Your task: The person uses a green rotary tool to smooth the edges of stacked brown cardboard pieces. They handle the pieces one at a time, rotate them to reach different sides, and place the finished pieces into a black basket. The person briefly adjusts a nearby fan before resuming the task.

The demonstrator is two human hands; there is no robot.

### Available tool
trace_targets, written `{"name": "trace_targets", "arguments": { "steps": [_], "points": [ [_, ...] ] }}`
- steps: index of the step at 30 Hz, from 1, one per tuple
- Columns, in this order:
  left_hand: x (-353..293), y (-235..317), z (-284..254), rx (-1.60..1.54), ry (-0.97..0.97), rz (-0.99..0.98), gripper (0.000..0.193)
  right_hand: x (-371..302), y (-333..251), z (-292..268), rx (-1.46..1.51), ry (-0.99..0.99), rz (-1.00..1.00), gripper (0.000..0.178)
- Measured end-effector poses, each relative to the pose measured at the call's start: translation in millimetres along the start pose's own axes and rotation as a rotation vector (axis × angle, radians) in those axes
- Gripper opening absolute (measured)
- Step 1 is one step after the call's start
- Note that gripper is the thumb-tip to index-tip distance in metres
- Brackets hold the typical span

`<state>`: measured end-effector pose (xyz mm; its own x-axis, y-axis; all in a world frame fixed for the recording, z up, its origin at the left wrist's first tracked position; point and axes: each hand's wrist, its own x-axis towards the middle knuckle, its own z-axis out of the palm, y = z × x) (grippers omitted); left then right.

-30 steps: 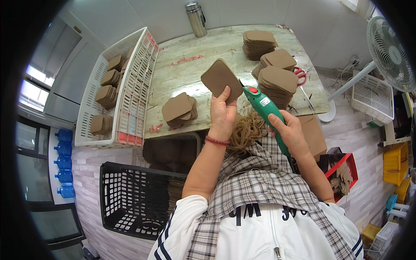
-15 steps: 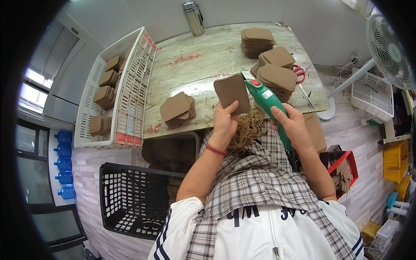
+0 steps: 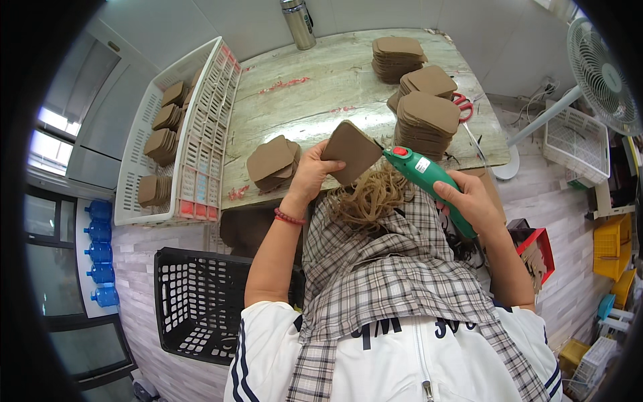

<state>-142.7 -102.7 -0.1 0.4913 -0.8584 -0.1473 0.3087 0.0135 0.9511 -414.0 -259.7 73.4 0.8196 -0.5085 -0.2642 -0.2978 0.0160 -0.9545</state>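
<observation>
Pinched by its left side in my left hand [image 3: 312, 173] is a brown rounded-corner pad [image 3: 352, 151], tilted so one corner points up. My right hand [image 3: 471, 199] is wrapped round a green handheld electric cutter [image 3: 430, 175] with a red button; its tip meets the pad's right edge. A heap of thin tan trimmings [image 3: 367, 199] lies on my checked apron [image 3: 375, 268] below the pad. Left of my left hand, a small pile of pads [image 3: 272, 163] rests at the table's near edge. Taller pad stacks [image 3: 429, 124] stand on the right.
A white crate [image 3: 201, 141] with pad stacks stands along the table's left side. Red-handled scissors [image 3: 463, 107] lie at the right and a steel flask [image 3: 299, 25] stands at the back. A black crate [image 3: 194, 301] is below left; a fan [image 3: 601, 77] stands right.
My left hand has moved left and turned the pad so it tilts. The cutter has shifted slightly down and right, its tip staying at the pad's edge.
</observation>
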Motion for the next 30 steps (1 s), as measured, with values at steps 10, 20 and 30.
{"name": "trace_targets", "arguments": {
  "steps": [10, 20, 30],
  "points": [
    [-10, -7, 2, -0.001, -0.115, -0.220, 0.043, 3, 5, 10, -0.081, 0.011, -0.039, 0.035],
    [-19, 10, -3, 0.295, -0.138, -0.197, 0.035, 7, 7, 12, 0.052, -0.036, 0.018, 0.033],
    [-20, 9, -27, 0.007, 0.127, 0.065, 0.014, 5, 9, 6, 0.080, -0.144, 0.063, 0.035]
  ]
}}
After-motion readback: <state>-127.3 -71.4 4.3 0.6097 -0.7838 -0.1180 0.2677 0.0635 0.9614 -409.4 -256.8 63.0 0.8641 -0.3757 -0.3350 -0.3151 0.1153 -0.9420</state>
